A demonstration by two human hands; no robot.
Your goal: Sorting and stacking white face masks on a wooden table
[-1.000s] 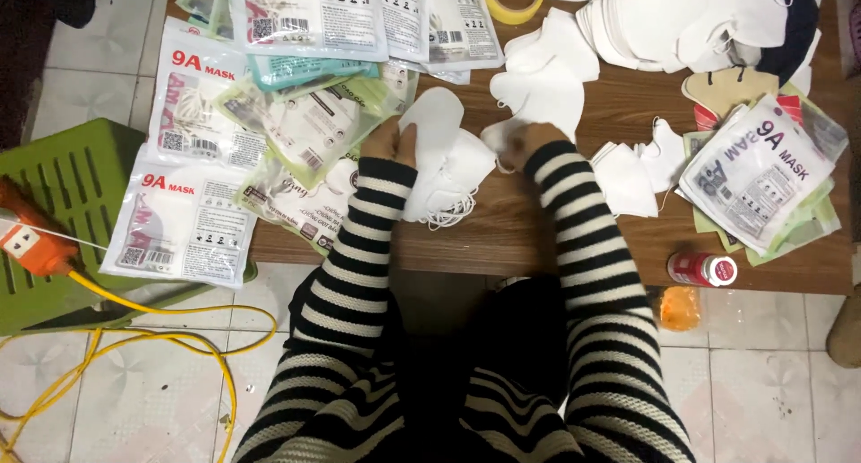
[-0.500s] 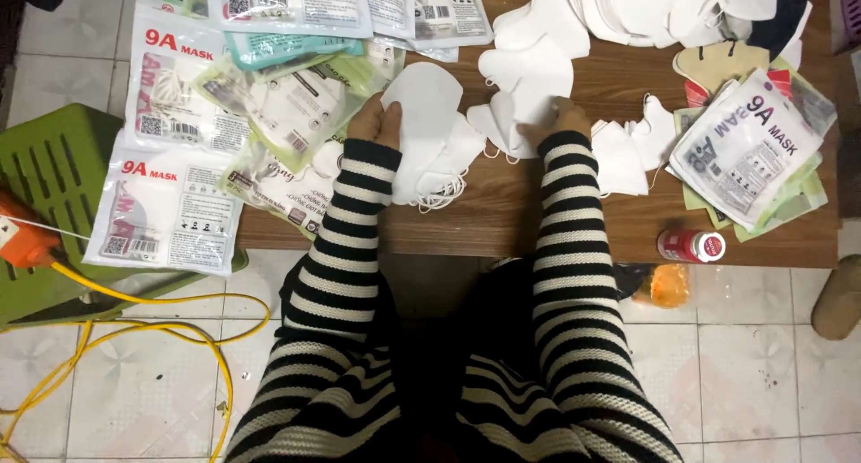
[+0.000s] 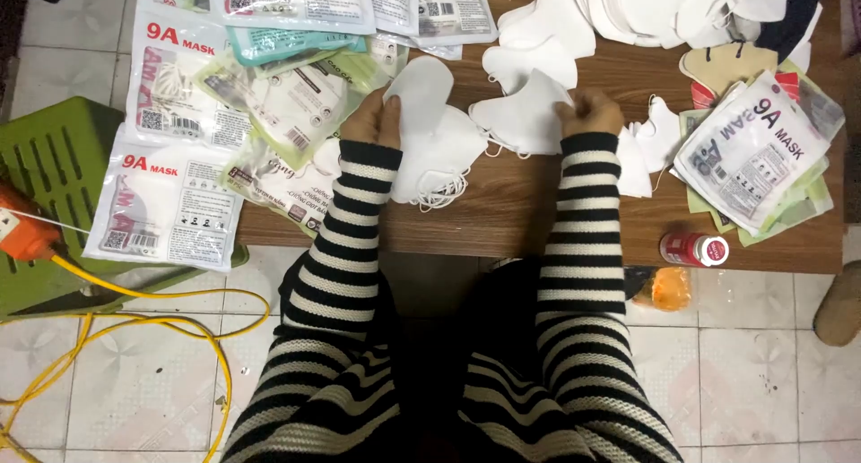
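The left hand (image 3: 370, 118) is gripping a white mask (image 3: 420, 91) at upper centre of the frame, fingers closed on its edge. The right hand (image 3: 589, 113) is pinching another mask (image 3: 525, 113) just right of it, apparently by a corner. Both are lying over the table (image 3: 520, 203), with packets (image 3: 166, 194) crowding the left.

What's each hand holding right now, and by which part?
Left hand pinches a white face mask at its left edge. Right hand grips another white mask at its right edge. Both lie over the wooden table.
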